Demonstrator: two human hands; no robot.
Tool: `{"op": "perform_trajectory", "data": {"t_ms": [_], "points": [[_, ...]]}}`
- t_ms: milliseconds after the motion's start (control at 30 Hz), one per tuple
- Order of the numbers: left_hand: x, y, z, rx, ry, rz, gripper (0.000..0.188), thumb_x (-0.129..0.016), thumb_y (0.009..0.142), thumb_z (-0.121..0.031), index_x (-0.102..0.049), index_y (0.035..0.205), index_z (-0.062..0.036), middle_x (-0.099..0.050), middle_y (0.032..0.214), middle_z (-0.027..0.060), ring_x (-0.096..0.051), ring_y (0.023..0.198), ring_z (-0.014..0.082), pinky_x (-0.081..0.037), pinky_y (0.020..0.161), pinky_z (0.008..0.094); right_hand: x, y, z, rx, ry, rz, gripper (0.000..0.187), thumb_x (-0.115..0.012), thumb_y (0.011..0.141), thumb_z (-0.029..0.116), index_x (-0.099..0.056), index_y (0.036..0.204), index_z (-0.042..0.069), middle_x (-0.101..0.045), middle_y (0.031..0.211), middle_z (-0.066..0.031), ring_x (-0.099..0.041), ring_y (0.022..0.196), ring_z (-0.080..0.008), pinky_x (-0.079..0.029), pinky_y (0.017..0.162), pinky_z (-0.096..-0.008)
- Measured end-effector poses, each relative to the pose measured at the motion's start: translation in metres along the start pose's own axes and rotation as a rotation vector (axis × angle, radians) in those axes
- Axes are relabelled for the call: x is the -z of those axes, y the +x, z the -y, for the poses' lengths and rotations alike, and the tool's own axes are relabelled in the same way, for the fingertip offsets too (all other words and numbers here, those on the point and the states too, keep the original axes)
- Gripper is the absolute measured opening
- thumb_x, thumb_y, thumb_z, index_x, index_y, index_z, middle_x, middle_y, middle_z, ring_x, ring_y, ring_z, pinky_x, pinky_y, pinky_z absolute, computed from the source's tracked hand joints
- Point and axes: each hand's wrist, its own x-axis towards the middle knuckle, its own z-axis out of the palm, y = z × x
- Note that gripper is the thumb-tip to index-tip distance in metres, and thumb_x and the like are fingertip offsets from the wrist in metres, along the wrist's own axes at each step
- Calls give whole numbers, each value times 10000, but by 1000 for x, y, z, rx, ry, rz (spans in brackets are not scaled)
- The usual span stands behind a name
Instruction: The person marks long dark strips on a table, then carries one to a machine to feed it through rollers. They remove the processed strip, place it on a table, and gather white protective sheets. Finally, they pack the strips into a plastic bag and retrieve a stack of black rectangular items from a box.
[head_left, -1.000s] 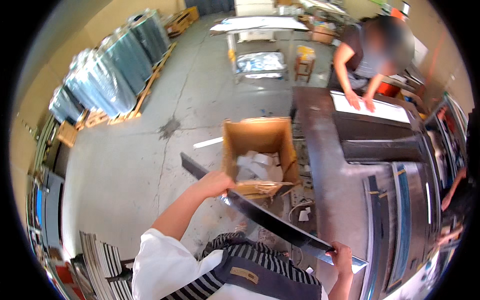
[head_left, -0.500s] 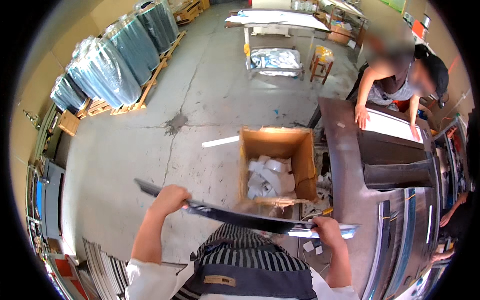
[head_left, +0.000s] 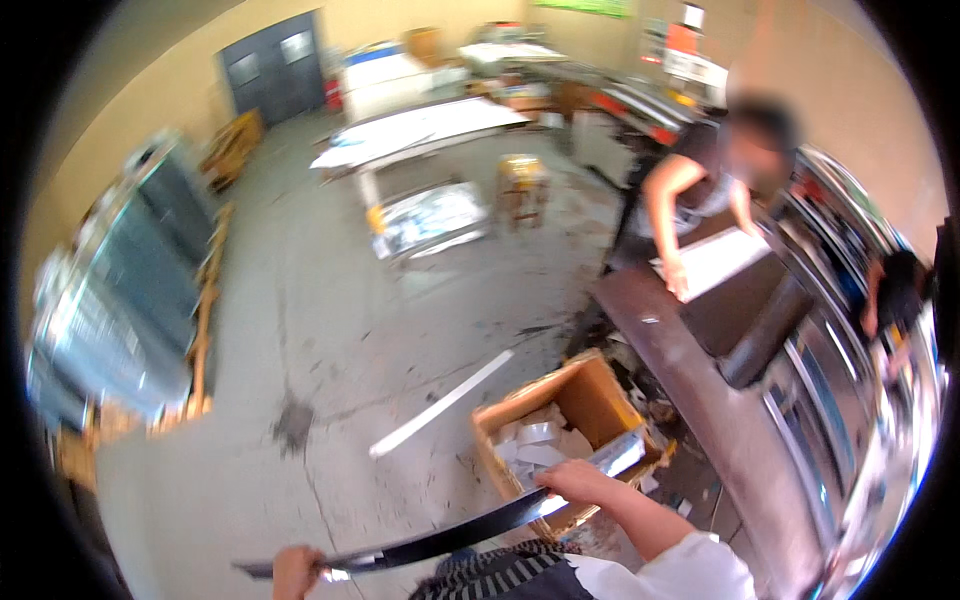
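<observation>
A long, narrow, dark glossy strip [head_left: 440, 538] with a shiny, light-reflecting right end spans the space in front of me, tilted up toward the right. My left hand [head_left: 297, 572] is closed around it near its left end, at the picture's lower edge. Farther along, my right hand [head_left: 572, 481] grips the strip toward its other end. That bright end reaches over the open cardboard box [head_left: 487, 457], hiding part of its inside. White curled scraps [head_left: 535, 440] lie in the box.
A white strip [head_left: 440, 405] lies on the floor beside the box. At right, a co-worker presses a white sheet [head_left: 715, 262] on a dark worktable [head_left: 650, 320]. Wrapped rolls [head_left: 115, 310] stand on pallets at left. Farther off are a white-topped table [head_left: 430, 133] and a stool [head_left: 524, 185].
My view has turned to the right and up. The strip, still in both hands, now slants, its right end raised over the box. The co-worker's hands remain on the white sheet.
</observation>
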Motion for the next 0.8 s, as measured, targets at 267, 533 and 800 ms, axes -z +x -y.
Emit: {"op": "perform_trajectory", "data": {"t_ms": [267,533,800], "points": [[120,185,69,-40,-123,104,157,-650,727,-77,-691,879,-73,-655,866,139,-610,812,355,-483,718,431,65,111,12,-190,40,-85,141,-616,784,137,-525,850,53,-613,818,-138,-603,823,-355,-459,686,-466],[222,346,111,-62,97,109,173,-684,707,-99,-698,879,-86,-659,848,137,-621,820,343,-488,727,443,84,270,-65,-133,86,-183,125,-532,823,175,-564,901,83,-636,790,-117,-625,819,-343,-472,679,-448],[278,484,149,40,49,70,159,-710,743,-136,-702,888,-72,-650,809,150,-611,807,349,-482,739,436,188,442,-138,-50,168,-200,105,-536,807,175,-557,863,88,-645,792,-101,-627,791,-324,-457,658,-446]]}}
